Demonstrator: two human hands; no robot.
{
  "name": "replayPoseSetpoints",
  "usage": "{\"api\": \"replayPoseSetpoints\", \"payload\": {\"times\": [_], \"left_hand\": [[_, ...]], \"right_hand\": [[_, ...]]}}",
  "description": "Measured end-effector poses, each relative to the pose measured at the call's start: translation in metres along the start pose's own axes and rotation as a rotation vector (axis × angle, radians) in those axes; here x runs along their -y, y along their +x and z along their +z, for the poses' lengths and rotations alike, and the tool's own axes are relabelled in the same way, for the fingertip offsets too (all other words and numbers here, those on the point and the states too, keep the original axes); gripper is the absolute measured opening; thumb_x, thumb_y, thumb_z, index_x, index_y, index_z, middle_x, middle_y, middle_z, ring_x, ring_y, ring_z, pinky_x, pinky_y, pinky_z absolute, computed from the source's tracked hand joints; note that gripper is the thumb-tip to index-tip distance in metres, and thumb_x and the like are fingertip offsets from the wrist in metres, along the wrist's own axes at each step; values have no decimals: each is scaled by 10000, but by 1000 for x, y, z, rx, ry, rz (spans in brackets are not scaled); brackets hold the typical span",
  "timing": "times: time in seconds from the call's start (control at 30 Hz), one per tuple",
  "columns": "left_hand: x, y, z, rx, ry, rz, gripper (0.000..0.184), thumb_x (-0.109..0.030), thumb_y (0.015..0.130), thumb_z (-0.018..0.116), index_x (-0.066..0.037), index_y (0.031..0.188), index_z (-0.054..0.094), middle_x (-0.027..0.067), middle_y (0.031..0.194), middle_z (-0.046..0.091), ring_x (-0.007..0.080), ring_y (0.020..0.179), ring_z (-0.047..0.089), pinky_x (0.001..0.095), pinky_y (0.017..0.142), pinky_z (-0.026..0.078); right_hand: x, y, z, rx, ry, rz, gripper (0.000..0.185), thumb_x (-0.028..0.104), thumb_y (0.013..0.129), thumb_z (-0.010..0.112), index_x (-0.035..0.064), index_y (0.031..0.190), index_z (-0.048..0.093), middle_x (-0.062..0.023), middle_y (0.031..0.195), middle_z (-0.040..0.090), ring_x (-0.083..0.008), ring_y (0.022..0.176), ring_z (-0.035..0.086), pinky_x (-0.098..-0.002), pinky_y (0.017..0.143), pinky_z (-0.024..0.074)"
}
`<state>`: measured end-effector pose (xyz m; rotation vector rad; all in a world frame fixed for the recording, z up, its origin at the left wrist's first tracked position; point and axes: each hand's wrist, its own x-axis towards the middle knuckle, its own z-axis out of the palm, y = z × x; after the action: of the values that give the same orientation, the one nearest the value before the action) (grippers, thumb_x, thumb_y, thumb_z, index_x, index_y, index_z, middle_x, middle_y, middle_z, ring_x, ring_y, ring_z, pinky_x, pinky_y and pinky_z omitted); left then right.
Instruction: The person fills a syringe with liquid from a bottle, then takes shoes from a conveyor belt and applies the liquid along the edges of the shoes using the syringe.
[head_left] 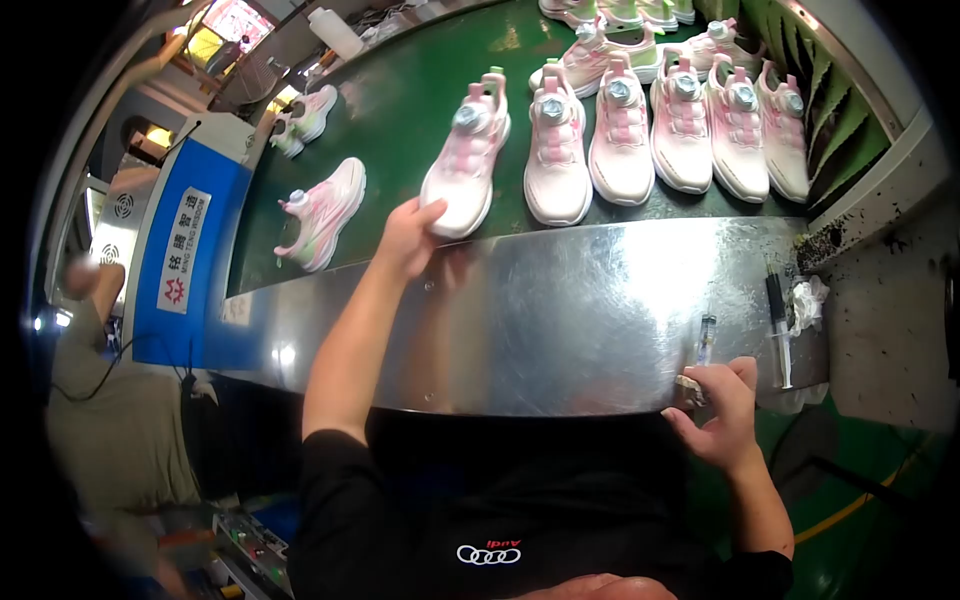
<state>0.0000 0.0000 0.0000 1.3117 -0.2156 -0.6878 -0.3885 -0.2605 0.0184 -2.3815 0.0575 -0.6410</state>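
My left hand (pixel 408 238) grips the toe of a white and pink shoe (pixel 465 165), thumb on top and the other fingers hidden beneath. The shoe stands at the near edge of the green belt, with a round dial on its tongue. At the metal ledge's front edge, my right hand (pixel 725 412) has its thumb and index finger around a small crumpled tan piece (pixel 690 390), whose kind I cannot make out. Just beyond those fingers lies a clear narrow tube (pixel 706 338). A syringe (pixel 778 335) with a dark upper part rests to the right, beside crumpled white paper (pixel 808 303).
Several matching shoes (pixel 622 140) stand in a row on the green belt (pixel 390 130). A single shoe (pixel 322 215) lies to the left. The metal ledge (pixel 560 330) runs in front of me. A person (pixel 110 420) is at far left, past a blue machine panel (pixel 185 250).
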Motion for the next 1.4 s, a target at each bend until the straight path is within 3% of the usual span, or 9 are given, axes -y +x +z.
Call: {"api": "replayPoseSetpoints", "payload": {"times": [0.17,0.27,0.37,0.5,0.7,0.83,0.93,1.23,1.4], "left_hand": [[27,53,52,-26,108,-110,376,-232,881,660,56,1095,546,160,985,643,232,822,666,348,747,562],[3,36,5,-81,683,-285,495,-438,848,672,41,964,624,132,846,647,195,668,665,275,532,549],[-19,12,1,-219,859,-19,449,-413,880,642,36,881,666,109,735,641,156,644,635,256,573,504],[-32,-41,-12,-144,577,105,352,-299,941,574,29,848,660,117,759,655,155,646,623,266,616,493],[-4,-135,66,188,295,165,202,-120,963,501,49,979,610,147,845,639,190,741,631,278,665,508],[23,-147,153,427,199,144,323,-139,991,460,61,1234,533,170,1169,582,220,944,633,328,820,520],[38,-142,186,571,-29,1,382,-213,1010,435,62,1265,508,175,1220,569,247,1039,609,364,894,495],[40,-141,220,604,-242,-160,326,-211,991,469,44,1176,554,183,1125,598,294,1024,596,422,930,469],[44,-137,230,599,-157,-91,289,-254,962,531,33,957,564,154,933,608,221,853,577,340,788,475]], "right_hand": [[-5,4,-20,31,-51,33,433,185,638,803,66,1018,633,-50,822,628,-245,740,471,-323,699,389],[2,-5,-9,18,103,109,438,175,645,791,56,1033,626,-73,851,625,-260,750,484,-328,689,406],[-5,-4,-14,43,248,247,441,171,677,772,36,1065,612,-92,869,610,-245,760,514,-307,703,430],[-8,-9,-15,45,968,632,419,171,780,729,-1,1134,584,-76,972,624,-125,894,579,-244,809,454],[21,-8,-17,242,696,256,384,156,725,770,-1,1050,639,-103,959,667,-200,848,647,-285,770,494],[42,-3,-3,226,1021,274,286,91,743,729,3,998,634,-141,977,655,-253,930,638,-338,831,482],[47,-4,11,227,1293,302,178,80,835,665,22,990,600,-152,1091,620,-205,907,630,-314,820,486],[33,-20,19,238,1739,401,120,141,927,575,69,1021,562,-164,1125,615,-183,886,644,-275,701,521],[38,-22,18,202,1609,376,107,120,914,603,49,986,569,-121,1063,615,-176,875,636,-273,688,524]]}}
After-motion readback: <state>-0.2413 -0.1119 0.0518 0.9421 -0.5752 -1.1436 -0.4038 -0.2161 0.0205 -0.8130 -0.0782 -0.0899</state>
